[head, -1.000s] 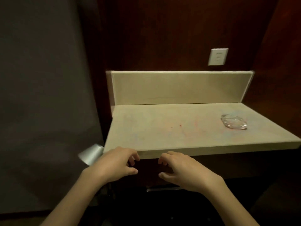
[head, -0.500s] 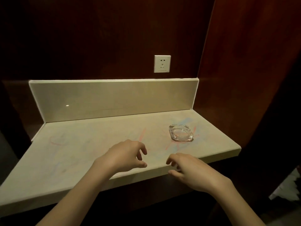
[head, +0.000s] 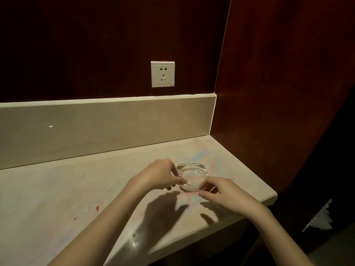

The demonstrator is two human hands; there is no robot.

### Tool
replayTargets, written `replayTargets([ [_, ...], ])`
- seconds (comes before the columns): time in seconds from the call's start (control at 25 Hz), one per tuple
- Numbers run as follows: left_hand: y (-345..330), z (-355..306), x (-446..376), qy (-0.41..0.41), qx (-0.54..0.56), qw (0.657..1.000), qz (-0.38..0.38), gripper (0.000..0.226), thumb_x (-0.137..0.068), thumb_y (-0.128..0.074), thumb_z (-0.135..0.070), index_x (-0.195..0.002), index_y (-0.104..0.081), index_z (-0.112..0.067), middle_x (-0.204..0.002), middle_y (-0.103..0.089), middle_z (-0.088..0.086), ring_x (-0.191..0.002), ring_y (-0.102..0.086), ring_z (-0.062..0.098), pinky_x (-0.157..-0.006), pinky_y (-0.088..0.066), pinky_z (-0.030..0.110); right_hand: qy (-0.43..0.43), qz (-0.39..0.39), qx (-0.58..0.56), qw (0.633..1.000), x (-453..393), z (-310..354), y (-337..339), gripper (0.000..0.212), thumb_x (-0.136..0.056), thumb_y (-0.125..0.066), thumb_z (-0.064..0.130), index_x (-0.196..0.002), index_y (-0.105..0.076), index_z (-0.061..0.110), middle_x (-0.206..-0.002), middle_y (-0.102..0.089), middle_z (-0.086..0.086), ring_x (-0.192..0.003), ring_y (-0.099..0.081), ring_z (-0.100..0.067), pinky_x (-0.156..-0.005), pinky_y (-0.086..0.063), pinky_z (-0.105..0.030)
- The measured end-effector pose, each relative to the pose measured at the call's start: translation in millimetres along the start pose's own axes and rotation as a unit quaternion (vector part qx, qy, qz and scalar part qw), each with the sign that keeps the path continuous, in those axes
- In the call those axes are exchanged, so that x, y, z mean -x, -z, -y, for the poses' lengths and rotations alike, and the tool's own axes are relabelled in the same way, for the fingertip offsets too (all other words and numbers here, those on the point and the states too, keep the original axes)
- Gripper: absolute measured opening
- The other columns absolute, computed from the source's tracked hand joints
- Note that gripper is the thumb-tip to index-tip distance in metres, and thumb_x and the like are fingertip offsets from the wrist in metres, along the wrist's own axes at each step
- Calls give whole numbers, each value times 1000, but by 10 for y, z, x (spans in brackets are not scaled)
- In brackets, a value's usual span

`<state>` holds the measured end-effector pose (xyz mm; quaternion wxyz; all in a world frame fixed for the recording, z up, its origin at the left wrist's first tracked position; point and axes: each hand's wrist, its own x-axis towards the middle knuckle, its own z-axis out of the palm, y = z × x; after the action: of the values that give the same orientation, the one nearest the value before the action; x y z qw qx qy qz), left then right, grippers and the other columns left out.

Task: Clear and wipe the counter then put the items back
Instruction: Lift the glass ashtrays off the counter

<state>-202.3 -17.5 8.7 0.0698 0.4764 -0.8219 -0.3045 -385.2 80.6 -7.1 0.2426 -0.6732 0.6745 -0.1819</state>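
In the head view, a beige counter (head: 57, 198) fills the lower left part, with a low beige backsplash (head: 96, 129) behind it. Above the backsplash, a white socket (head: 162, 74) sits on the dark wood wall. A second dark wood panel (head: 278, 93) closes the right side of the counter.

A clear glass ashtray (head: 192, 176) is near the right end of the counter, between the two hands. It looks slightly lifted, but I cannot tell if its bottom touches the surface or not.

The left hand (head: 157, 176) grips the left rim of the ashtray; its thumb and fingers are curled around the edge. The right hand (head: 226, 194) holds the near right rim in the same way, with the fingertips on the glass. So both hands are clamped on the ashtray, one at each side.

The counter under and around the ashtray carries red lines (head: 212, 169) and a pale blue smear (head: 199, 155). More to the left there are small red spots (head: 97, 208). The shadows of the hands fall on the counter just in front of them.

At the lower right, beyond the counter edge, a pale ragged shape (head: 320, 219) shows on the dark floor; what it is I cannot tell.
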Motion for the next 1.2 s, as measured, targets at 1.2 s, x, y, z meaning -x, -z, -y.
replayTargets([
  [1.2,308,391,-406,116,335,927,-121,8,-82,-73,-14,-81,-69,-6,-80,-61,14,-40,-53,6,-50,-52,18,-36,81,-224,971,-1238,1,311,27,-92,-52,15,-68,-60,7,-46,-48,-4,-36,-43,-10,-38,-32,-17],
])
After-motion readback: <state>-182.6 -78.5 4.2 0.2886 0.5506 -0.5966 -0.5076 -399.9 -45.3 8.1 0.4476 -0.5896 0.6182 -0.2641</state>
